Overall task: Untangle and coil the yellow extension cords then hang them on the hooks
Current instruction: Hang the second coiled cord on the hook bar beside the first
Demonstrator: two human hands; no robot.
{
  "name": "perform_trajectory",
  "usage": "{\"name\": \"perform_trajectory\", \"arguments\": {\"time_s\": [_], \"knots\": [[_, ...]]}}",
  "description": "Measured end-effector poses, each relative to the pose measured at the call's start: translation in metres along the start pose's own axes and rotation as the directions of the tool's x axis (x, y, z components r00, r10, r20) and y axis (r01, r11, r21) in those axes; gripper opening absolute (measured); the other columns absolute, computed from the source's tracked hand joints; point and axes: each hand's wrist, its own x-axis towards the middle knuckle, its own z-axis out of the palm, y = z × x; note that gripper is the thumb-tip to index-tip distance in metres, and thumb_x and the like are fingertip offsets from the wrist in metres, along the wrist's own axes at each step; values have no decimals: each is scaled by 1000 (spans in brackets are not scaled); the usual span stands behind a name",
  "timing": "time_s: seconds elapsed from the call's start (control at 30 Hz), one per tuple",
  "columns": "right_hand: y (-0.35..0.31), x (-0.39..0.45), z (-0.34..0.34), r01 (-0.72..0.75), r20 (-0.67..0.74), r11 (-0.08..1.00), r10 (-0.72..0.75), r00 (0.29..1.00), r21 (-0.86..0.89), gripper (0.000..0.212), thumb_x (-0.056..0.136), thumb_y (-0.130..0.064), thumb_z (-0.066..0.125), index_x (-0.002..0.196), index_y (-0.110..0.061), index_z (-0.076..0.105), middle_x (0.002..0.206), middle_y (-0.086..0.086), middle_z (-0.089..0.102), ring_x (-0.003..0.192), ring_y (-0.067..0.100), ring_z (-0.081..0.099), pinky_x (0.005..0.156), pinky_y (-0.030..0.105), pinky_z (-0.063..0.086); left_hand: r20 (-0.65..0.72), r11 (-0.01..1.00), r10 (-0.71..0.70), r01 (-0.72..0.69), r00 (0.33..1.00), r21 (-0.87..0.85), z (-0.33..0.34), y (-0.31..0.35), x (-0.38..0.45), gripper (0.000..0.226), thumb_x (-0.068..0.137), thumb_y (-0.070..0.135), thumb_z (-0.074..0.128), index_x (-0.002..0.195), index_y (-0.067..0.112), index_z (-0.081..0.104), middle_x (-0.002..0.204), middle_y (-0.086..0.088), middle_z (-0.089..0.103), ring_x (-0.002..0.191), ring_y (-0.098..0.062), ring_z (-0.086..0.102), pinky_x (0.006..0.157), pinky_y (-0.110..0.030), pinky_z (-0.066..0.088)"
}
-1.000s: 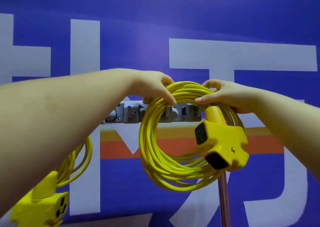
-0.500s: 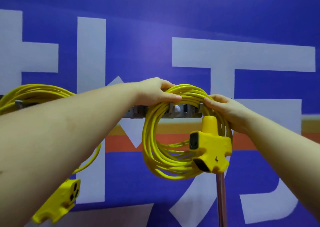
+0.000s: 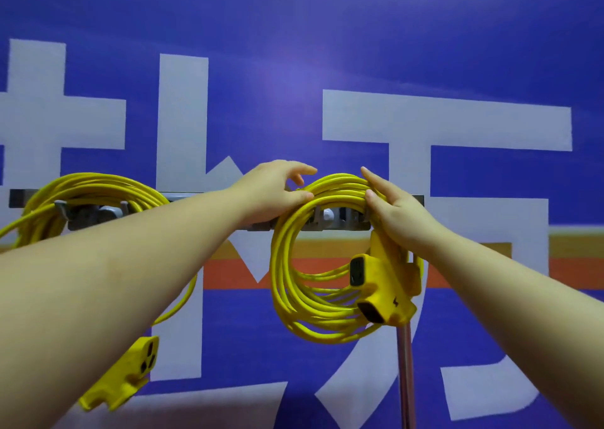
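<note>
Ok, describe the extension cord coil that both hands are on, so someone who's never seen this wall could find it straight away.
Start at the grey hook rail running across the blue wall with big white characters. Two yellow coils hang from it; take the right-hand coil, above the metal pole. Unlike the left coil, whose socket block dangles low, its three-way socket block sits against the loops, and the left hand and right hand rest on top.

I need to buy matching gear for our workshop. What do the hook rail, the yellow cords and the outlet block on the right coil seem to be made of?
Hook rail: grey, matte, probably painted metal or plastic; the look leaves it open.
Yellow cords, the right coil and the left coil: flexible glossy jacket, likely rubber or vinyl, bending smoothly into loops.
Outlet block: rigid moulded yellow plastic or rubber, matte, with dark sockets.
</note>
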Motion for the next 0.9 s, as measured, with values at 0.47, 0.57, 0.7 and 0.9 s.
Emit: {"name": "perform_trajectory", "arguments": {"time_s": [0.47,0.57,0.7,0.9], "knots": [[4,-9,10,-16,-123,997,7,992,-71,42,97,-45,36,137,-33,40,131,-2,53,116,18,51,87,30,45,75,929,-167,182,983,-323,-8,-9,-17,24,90,40,55,95,22,71,95,-9,71,88,-21,68,61,-19,56],[-4,-5,6,-47,-117,990,31,993,-136,45,97,-47,34,138,-29,40,132,1,53,117,20,51,89,32,45,129,940,-153,184,980,-286,-11,-9,-19,34,83,51,58,100,24,70,96,-6,71,89,-19,68,71,-26,58],[-16,0,-4,-50,-54,981,40,998,-189,47,99,-44,29,142,-27,37,144,2,44,131,22,42,97,31,38,229,980,-93,130,969,-152,-20,-6,-17,46,80,40,66,123,25,60,112,4,67,99,-14,64,76,-22,52],[-17,-8,1,-44,-13,986,43,999,-162,45,100,-37,32,145,-36,28,147,0,39,134,22,39,100,32,38,109,994,-81,89,991,-71,-6,-10,-23,48,81,30,69,127,23,57,107,2,68,90,-13,66,75,-25,57]]}}
